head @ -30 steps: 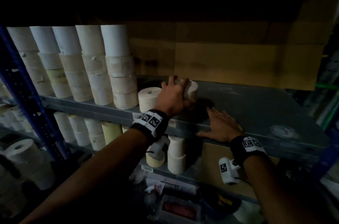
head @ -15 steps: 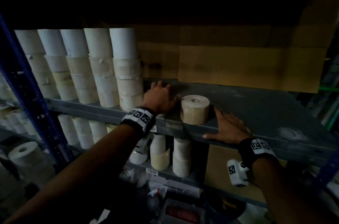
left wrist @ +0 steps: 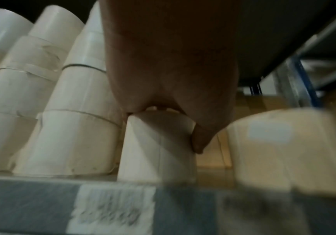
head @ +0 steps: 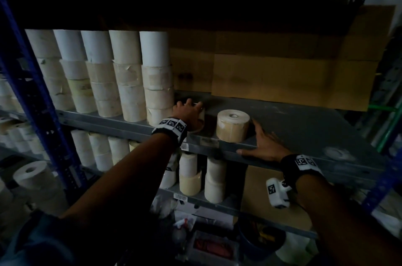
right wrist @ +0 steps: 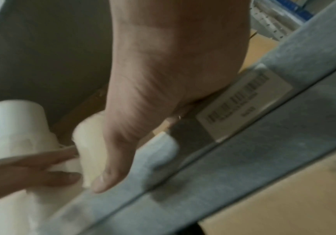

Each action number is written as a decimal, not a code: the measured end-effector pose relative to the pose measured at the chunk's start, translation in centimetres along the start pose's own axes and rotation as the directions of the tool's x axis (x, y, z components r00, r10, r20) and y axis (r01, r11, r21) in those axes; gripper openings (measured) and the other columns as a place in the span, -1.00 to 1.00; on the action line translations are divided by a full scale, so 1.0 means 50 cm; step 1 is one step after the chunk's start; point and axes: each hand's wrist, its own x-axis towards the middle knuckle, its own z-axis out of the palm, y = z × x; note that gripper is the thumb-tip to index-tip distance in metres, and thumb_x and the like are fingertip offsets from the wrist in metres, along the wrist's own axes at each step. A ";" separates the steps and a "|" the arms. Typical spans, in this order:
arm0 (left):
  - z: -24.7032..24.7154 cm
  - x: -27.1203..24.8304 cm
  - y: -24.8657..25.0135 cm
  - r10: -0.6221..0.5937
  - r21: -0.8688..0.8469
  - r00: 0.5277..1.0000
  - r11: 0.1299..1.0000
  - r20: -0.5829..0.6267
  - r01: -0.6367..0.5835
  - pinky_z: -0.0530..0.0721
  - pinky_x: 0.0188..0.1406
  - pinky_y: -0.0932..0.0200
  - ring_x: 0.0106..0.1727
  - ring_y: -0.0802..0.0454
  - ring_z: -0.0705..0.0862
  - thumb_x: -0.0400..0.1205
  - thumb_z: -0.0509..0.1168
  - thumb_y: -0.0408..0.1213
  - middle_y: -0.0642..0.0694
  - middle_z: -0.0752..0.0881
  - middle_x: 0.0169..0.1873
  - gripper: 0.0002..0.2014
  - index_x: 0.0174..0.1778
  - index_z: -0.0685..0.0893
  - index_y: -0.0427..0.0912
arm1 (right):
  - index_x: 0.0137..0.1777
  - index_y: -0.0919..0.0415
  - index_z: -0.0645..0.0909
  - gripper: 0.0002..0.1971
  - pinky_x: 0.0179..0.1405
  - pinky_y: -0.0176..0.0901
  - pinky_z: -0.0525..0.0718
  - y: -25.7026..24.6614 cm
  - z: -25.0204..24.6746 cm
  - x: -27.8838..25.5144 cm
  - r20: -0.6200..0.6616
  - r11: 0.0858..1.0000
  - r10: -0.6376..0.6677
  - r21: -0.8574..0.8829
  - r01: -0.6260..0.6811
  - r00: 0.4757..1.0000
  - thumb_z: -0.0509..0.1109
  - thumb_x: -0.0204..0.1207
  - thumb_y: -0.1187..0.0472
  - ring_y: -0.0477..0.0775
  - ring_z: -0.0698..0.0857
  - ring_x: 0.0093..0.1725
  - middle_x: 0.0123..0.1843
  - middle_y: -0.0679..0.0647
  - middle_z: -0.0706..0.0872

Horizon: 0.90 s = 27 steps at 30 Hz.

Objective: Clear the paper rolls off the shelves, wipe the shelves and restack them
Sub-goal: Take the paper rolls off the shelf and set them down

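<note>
Since a moment ago the left hand (head: 188,114) has let go of the tan roll (head: 232,125) and gone back to the white roll (head: 201,121), which it now covers from above, fingers curled over the top and thumb down its side. That white roll stands on the grey shelf (head: 304,126) directly under the palm, pressed close against the foot of the nearest stack of rolls (head: 157,82) on the hand's left. The tan roll stands upright just to the hand's right, apart from it, near the shelf's front lip. The right hand (head: 264,146) lies flat and open on the shelf, fingers straight and reaching toward the tan roll's far side, thumb along the front edge; it grips nothing.

My reading is that restacking is under way: five columns are built, and the two loose rolls start the next one, so the white roll is likely being snugged into line.

Beyond the right hand the shelf runs bare and wide to the cardboard (head: 293,78) lining the back, so there is ample room to slide rolls sideways. The tight spots are the front lip, close to both loose rolls, and the tall stack beside the left hand, which a careless nudge could topple.
</note>
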 end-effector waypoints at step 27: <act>0.012 -0.102 0.047 0.027 -0.055 0.999 0.998 -0.022 -0.028 0.61 0.35 -0.48 0.55 -0.56 0.29 0.61 0.37 0.34 -0.26 0.22 0.64 -0.11 0.79 0.06 0.33 | 0.73 -0.19 0.20 0.10 0.50 0.46 0.47 -0.191 -0.036 0.030 -0.031 0.984 -0.032 -0.176 0.026 0.999 0.66 0.24 -0.38 0.46 0.25 0.61 0.66 0.10 0.27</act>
